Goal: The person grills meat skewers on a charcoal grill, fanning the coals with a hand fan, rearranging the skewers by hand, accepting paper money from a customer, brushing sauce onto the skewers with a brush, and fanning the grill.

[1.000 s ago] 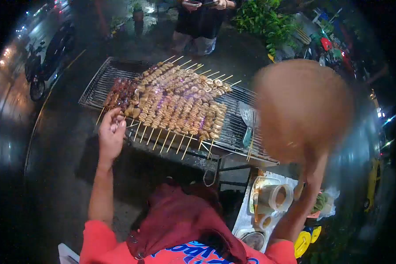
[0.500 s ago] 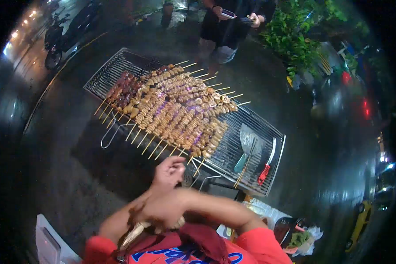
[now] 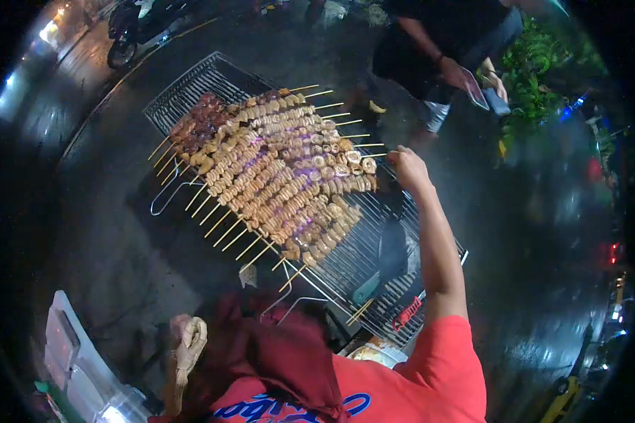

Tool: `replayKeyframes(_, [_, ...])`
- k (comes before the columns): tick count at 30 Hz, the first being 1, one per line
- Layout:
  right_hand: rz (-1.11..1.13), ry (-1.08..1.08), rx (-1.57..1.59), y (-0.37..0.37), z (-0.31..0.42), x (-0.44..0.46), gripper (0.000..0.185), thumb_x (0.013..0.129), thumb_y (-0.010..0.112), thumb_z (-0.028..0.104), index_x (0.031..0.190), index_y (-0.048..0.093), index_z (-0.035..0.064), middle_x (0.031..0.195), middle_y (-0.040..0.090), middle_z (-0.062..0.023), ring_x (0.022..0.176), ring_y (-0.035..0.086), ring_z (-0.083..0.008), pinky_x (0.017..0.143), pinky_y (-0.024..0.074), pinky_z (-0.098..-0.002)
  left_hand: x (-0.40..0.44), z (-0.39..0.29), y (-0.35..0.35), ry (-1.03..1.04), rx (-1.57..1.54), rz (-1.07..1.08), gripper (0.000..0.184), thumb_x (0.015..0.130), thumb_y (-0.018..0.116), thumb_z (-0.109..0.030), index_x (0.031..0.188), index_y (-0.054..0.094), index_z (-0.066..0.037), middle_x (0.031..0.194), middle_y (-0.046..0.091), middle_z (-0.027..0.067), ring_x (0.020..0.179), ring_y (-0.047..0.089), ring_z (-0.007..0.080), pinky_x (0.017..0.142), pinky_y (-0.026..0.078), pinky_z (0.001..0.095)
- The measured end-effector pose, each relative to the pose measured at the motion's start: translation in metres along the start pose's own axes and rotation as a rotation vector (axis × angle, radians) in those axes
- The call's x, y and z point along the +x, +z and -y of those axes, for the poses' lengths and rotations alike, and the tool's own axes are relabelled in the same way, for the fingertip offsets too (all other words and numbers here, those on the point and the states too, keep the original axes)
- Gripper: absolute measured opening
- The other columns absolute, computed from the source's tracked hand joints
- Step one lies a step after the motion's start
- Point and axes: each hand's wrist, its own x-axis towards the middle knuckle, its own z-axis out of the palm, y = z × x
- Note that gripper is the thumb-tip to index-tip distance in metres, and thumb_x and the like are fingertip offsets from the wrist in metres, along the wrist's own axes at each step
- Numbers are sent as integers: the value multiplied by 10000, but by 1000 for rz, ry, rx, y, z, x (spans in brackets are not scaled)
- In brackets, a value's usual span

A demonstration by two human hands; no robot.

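The right hand [image 3: 407, 168] reaches to the right of centre, at the upper right edge of the skewers [image 3: 275, 176], its fingers curled in beside a bare stick end; whether it has clasped that stick cannot be told. The left hand is not clear enough to make out at the lower left of the frame, so I cannot tell whether it is clenched or loose. A pale, looped handle [image 3: 189, 345] stands there, beside the maroon cloth [image 3: 289, 356] over the red shirt [image 3: 437, 366].

The skewers lie in a dense slanting row across the middle of the frame on the grill [image 3: 215, 74], pale coiled pieces over most of it and dark red meat [image 3: 201, 120] at the upper left end. Bare sticks jut out along both long edges. On the grill's lower right part lie a scraper with a green handle [image 3: 365, 290] and, near it, a red handle [image 3: 407, 314]. A wire loop [image 3: 161, 201] hangs out at the left of the grill. At the upper right, a person in dark clothes [image 3: 409, 60] holds a phone [image 3: 475, 89]; a motorcycle [image 3: 123, 39] stands at the upper left
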Motion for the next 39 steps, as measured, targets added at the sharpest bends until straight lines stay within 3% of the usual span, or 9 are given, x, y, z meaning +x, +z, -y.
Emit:
replayKeyframes(11, [-79,-152,156,2,-47,6,162,749,525,123,823,667,97,848,596,-129,896,566,-320,758,459,-404,-26,5,33,-42,-144,71,161,853,596,-101,986,575,-12,762,596,51,557,553,110,482,457,241])
replayKeyframes(14, [-140,-425,202,10,-46,7,141,714,560,111,803,667,89,816,599,-159,876,560,-349,748,455,-415,-19,-6,38,-39,-200,87,149,852,600,-97,972,577,-11,759,596,51,561,558,114,488,464,246])
replayKeyframes(17, [110,-223,154,19,-41,11,144,674,584,93,796,659,75,807,603,-178,875,558,-366,745,451,-427,-18,-22,41,-84,-327,106,138,851,603,-93,959,580,-11,757,595,52,564,564,117,494,470,251])
replayKeyframes(19, [-25,-219,204,28,-41,8,121,689,574,112,773,647,66,807,606,-181,847,573,-379,717,456,-446,-21,-29,42,-84,-415,120,130,851,606,-91,950,581,-11,755,595,52,567,568,120,498,475,255])
replayKeyframes(26, [88,-28,132,-5,-7,3,147,761,545,171,808,651,79,851,625,-165,836,595,-366,704,473,-445,-109,-66,31,528,-257,265,202,867,576,-96,1051,522,-34,879,545,15,766,553,113,668,471,227])
replayKeyframes(28, [28,-11,111,-18,10,14,157,770,544,185,835,652,91,891,633,-150,865,597,-348,717,478,-434,-127,-80,25,403,-299,308,258,879,551,-98,1122,481,-48,948,513,10,847,525,106,732,451,216])
replayKeyframes(30, [-125,-13,74,-17,26,17,165,776,545,199,862,651,105,938,637,-132,901,596,-327,730,483,-421,-130,-83,14,19,-414,394,311,893,522,-104,1189,435,-65,1017,475,9,914,489,97,780,423,206])
replayKeyframes(33, [179,-28,23,-7,28,37,177,778,579,179,913,665,103,970,628,-137,964,572,-321,827,463,-379,-125,-69,10,106,-201,357,321,894,520,-110,1198,426,-67,1021,476,11,912,485,90,783,418,205])
replayKeyframes(39, [29,-265,18,-9,8,43,170,782,539,177,892,660,129,977,628,-119,961,571,-300,778,470,-407,-123,-80,21,178,-254,260,321,892,523,-113,1195,425,-69,1007,482,11,894,488,86,777,421,205])
